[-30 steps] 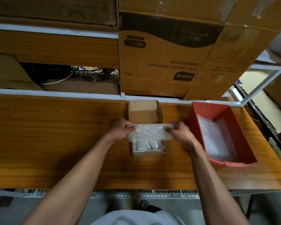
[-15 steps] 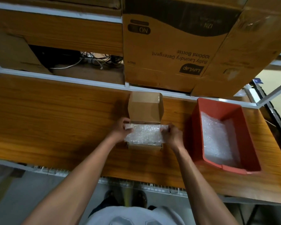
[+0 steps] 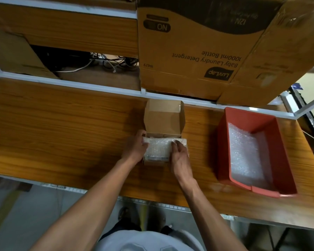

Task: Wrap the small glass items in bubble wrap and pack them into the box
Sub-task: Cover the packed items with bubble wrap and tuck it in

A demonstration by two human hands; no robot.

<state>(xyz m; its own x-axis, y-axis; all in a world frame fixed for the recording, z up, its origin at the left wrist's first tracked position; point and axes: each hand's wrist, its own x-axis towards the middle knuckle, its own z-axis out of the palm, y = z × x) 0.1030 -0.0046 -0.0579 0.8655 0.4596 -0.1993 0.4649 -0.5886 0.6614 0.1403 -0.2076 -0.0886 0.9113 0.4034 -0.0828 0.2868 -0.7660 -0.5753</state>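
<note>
Both hands are down on the bubble wrap sheet in the head view. Left hand pinches its left edge, and right hand lies on its right side with fingers pressing down. 1 second ago the sheet was held up above the small box; now it lies flat on top. No glass shows under it, and the lid is still open. I think closing comes next. More wrap sits in the red bin.
</note>
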